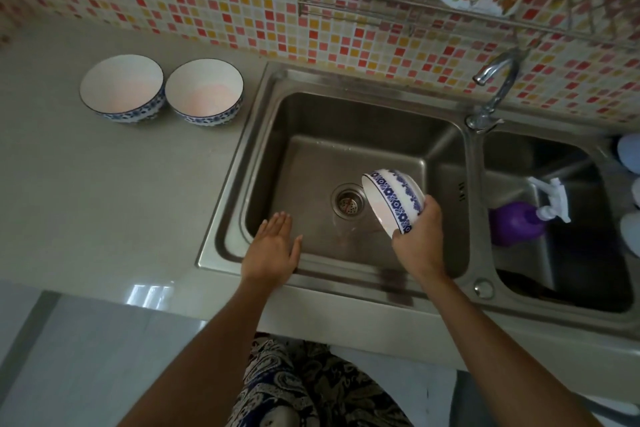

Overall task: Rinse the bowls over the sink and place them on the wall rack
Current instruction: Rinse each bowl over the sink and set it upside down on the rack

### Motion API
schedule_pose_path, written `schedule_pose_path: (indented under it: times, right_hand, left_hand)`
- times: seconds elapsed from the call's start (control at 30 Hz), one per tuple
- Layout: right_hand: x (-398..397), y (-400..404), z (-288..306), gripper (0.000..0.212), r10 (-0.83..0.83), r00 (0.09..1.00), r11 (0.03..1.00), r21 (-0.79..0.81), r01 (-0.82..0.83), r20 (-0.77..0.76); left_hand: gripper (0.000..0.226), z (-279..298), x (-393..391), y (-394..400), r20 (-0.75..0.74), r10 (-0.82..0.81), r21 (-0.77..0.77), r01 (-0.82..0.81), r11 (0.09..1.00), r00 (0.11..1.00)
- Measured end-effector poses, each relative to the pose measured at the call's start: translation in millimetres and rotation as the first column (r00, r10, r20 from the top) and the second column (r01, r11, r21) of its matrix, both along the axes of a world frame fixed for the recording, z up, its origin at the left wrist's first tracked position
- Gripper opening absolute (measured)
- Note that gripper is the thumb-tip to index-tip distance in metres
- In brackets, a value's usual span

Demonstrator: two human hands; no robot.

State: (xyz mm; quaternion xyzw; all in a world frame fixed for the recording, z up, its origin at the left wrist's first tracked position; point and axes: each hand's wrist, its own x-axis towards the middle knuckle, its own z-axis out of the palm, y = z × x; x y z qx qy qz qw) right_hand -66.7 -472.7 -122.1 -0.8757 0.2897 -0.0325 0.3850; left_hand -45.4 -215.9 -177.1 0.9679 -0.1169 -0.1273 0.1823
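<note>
One bowl (393, 199) is being tipped over the sink (346, 163), near the drain, w/ the right hand (420, 239) gripping its lower rim; fingers are wrapping the far side, mostly hidden. Left hand (273, 246) is hovering flat over the front-left sink edge, fingers released, holding nothing. Risk: one-handed rim grip on wet glazed ceramic is likely slipping, so the bowl could be dropping into the basin and chipping. Bowl is white w/ blue floral band. Two more bowls (121, 90) (204, 94) are waiting upright on the surface, just beside each other. Wall rack (412, 2) is already holding inverted bowls; crowding could be causing knocks.
</note>
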Motion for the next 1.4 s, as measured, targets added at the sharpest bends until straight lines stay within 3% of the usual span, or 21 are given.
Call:
schedule_pose_path:
  times: [0.17,0.3,0.47,0.57,0.63,0.7,0.8,0.93,1.03,1.13,1.2,1.4]
  right_hand:
    - [-4,0,-2,0.084,0.149,0.988,0.963,-0.232,-0.135,0.046]
    - [-7,0,-6,0.086,0.148,0.989,0.948,-0.289,-0.134,0.026]
    - [-7,4,-12,0.082,0.013,0.999,0.983,-0.185,-0.006,0.034]
    - [0,8,-11,0.078,-0.218,0.976,0.97,0.113,0.215,0.009]
    - [4,7,-5,0.073,-0.382,0.921,0.834,0.403,0.377,-0.071]
    - [5,5,6,0.065,-0.475,0.852,0.583,0.646,0.493,-0.221]
    - [1,4,26,0.056,-0.497,0.802,0.275,0.816,0.508,-0.332]
    - [-6,13,52,0.048,-0.486,0.821,0.139,0.901,0.411,-0.3]
    - [-9,21,73,0.039,-0.475,0.838,0.101,0.93,0.354,-0.267]
    - [-7,28,98,0.039,-0.471,0.859,0.123,0.949,0.289,-0.201]
    - [-4,31,115,0.036,-0.47,0.872,0.141,0.964,0.225,-0.135]
    - [3,25,169,0.036,-0.465,0.882,0.138,0.99,-0.007,0.071]
  left_hand:
    - [0.065,-1,0,0,0.006,-0.002,0.015,0.002,1.0,1.0]
    - [0.065,-2,-1,0,0.01,-0.009,0.018,0.009,1.0,1.0]
    - [0.064,-5,-3,1,0.018,-0.01,0.012,0.01,1.0,1.0]
    - [0.061,-7,-3,1,0.001,-0.004,0.002,0.004,1.0,1.0]
    - [0.061,-7,-5,1,-0.018,-0.002,0.0,0.002,1.0,1.0]
    - [0.061,-5,-7,1,-0.046,-0.01,-0.004,0.01,1.0,0.999]
    - [0.062,-4,-6,1,-0.088,-0.043,-0.002,0.043,0.999,0.995]
    - [0.07,9,2,1,-0.099,-0.084,-0.003,0.084,0.996,0.992]
    - [0.074,34,25,-2,-0.024,-0.117,-0.033,0.116,0.993,0.993]
    - [0.084,74,61,-10,0.115,-0.076,-0.136,0.091,0.986,0.991]
    - [0.063,105,84,-19,0.221,-0.057,-0.194,0.101,0.976,0.974]
    - [0.051,198,123,-56,0.6,-0.115,-0.238,0.314,0.919,0.792]
